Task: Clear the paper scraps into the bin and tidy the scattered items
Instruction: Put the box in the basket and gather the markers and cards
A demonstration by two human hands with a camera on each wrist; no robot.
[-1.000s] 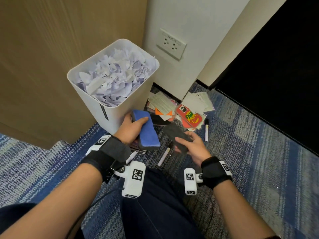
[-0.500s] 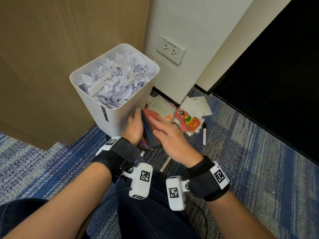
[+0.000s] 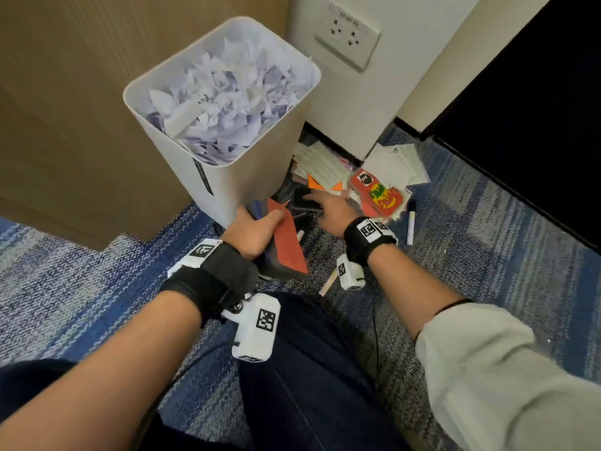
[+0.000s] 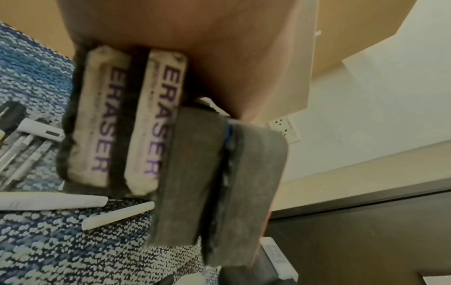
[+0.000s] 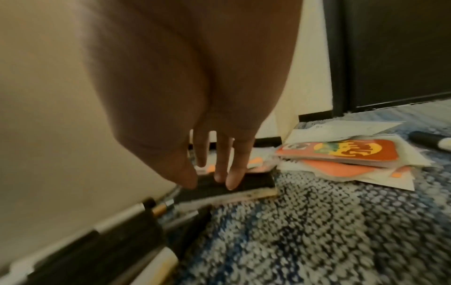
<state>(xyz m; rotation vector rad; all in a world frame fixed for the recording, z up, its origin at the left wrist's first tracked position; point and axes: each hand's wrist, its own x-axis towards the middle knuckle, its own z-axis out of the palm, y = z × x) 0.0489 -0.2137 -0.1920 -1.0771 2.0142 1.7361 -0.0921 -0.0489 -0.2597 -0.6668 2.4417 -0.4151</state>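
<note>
Your bin (image 3: 227,177) stands on the carpet (image 3: 487,271) against the wall, packed to the rim with scraps (image 3: 224,102), so that half of the job looks done and what's left is the tidying. A second ago your right hand (image 3: 328,209) held a dark eraser; half a second ago it pressed that onto the pile in your left hand (image 3: 250,232), and now it has let go and reached forward, fingers (image 5: 231,173) straight and touching another black eraser (image 5: 244,183) lying flat by the bin's foot. That means you're gathering erasers one by one. Your left grip is closed around the stack of erasers (image 4: 171,144), packed side by side with their long axes running away from your palm toward the floor. Markers (image 4: 117,214) and cards (image 3: 380,193) lie scattered nearby.
</note>
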